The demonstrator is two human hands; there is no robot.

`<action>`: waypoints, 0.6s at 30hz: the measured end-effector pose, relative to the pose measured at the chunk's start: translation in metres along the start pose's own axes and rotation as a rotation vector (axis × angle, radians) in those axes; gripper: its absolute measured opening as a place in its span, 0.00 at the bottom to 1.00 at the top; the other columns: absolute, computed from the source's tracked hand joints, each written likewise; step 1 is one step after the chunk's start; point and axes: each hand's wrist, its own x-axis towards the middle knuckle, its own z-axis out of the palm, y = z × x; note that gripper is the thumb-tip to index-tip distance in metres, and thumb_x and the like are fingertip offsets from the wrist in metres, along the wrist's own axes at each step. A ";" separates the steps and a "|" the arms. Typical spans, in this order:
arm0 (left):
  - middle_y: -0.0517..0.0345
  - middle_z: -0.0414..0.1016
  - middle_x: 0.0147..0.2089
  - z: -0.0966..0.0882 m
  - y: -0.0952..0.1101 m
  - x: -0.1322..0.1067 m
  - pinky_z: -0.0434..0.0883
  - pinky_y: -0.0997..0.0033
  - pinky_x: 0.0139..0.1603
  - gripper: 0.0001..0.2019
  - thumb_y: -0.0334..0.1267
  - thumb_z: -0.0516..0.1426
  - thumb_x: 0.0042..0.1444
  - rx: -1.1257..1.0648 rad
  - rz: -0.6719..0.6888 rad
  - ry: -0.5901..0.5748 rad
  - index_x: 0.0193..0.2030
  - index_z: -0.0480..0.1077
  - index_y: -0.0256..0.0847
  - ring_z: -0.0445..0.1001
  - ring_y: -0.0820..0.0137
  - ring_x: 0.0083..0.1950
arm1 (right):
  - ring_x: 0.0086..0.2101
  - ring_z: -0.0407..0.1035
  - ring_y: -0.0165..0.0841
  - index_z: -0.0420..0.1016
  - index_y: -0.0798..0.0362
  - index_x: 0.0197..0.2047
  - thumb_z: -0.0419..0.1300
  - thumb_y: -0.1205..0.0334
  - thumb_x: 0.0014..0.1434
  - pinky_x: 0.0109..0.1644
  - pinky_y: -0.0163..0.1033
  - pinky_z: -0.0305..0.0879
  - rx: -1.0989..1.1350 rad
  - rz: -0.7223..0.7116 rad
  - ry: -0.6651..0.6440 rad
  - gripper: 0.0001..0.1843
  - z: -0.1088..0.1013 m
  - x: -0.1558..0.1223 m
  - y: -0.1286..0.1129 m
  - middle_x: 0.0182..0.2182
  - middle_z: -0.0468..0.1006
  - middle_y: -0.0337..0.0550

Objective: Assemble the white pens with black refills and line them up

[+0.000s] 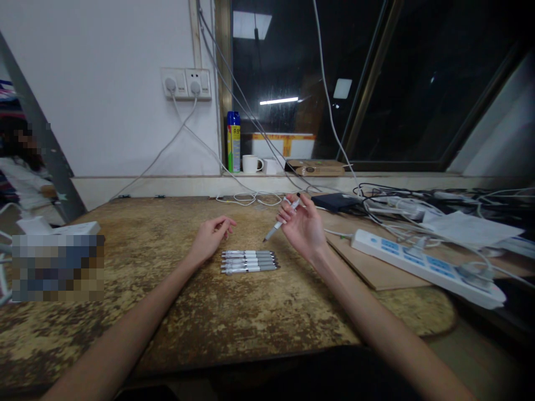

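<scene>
My right hand (pixel 308 225) is closed around a white and grey pen (pixel 273 229), raised over the table. The pen tilts, its dark tip pointing down and to the left, and fingers cover part of its barrel. Several similar pens (pixel 253 261) with clear, white and grey sections lie side by side on the worn wooden table (pixel 167 340), tips to the right. Just behind and left of this row is my left hand (pixel 211 238). Its fingers are curled in with the thumb against them, and nothing shows in them.
At the right a white power strip (pixel 426 267) lies by a thin wooden board (pixel 371 267), with tangled cables (pixel 397 206) behind. A black flat box (pixel 336 202) sits at the back. On the sill stand a spray can (pixel 234 142) and white mug (pixel 251 164). Another person (pixel 27 178) is far left.
</scene>
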 end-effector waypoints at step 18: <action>0.56 0.77 0.34 0.001 0.000 -0.001 0.66 0.71 0.35 0.19 0.49 0.52 0.69 0.031 0.009 -0.035 0.44 0.79 0.37 0.72 0.68 0.32 | 0.25 0.50 0.29 0.76 0.53 0.38 0.47 0.59 0.72 0.31 0.32 0.59 0.280 0.075 -0.067 0.18 -0.001 -0.001 0.000 0.24 0.50 0.34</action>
